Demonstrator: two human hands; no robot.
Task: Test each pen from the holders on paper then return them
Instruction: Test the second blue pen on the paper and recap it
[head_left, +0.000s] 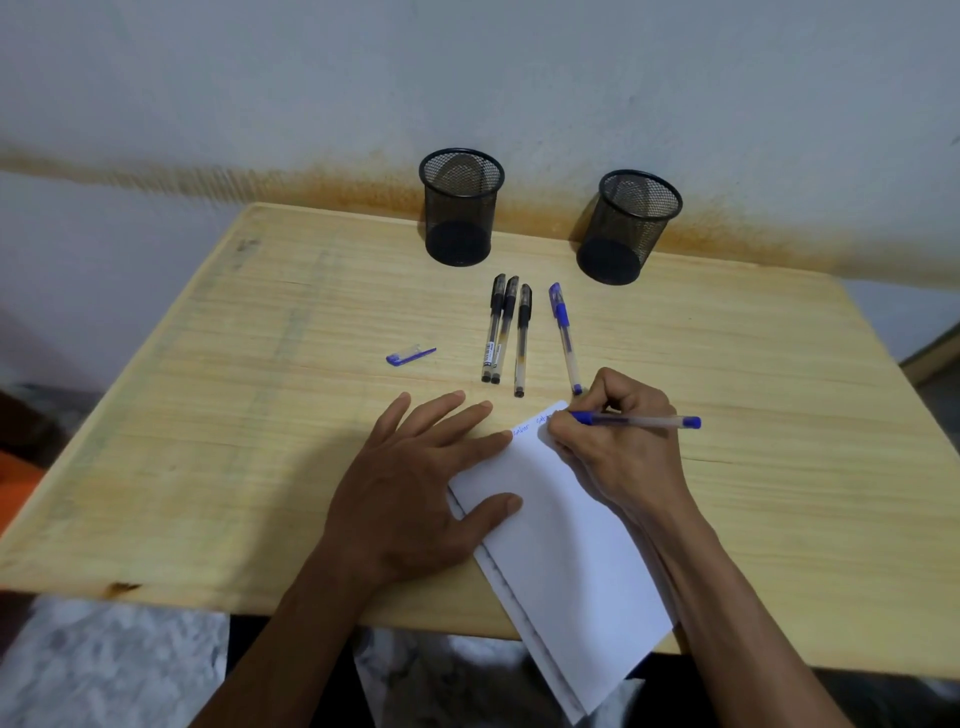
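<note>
Head view, right hand: the right hand (618, 436) pinches a blue pen (641, 421) in a writing grip, fingers closed round the barrel, tip on the top edge of the paper (566, 561); judged, this pen is being tested now.
Head view, left hand: the left hand (415, 493) lies flat with fingers spread and open, thumb and fingertips on the paper's left side, likely to stop the sheet sliding under the strokes.
Paper: one white sheet, tilted, its lower end hanging over the desk's (208, 415) near edge; small blue writing shows at its top edge.
Holders: two black mesh holders (461, 208) (628, 226) stand at the desk's far edge, well apart; both look empty.
Pens lying: three black capped pens (505, 332) side by side in the desk's middle, and one capped blue pen (563, 332) just to their right, probably laid out for easy reach.
Cap: one blue cap (410, 355) lies left of the black pens, presumably off the pen in use.
Pen count: five in all.
</note>
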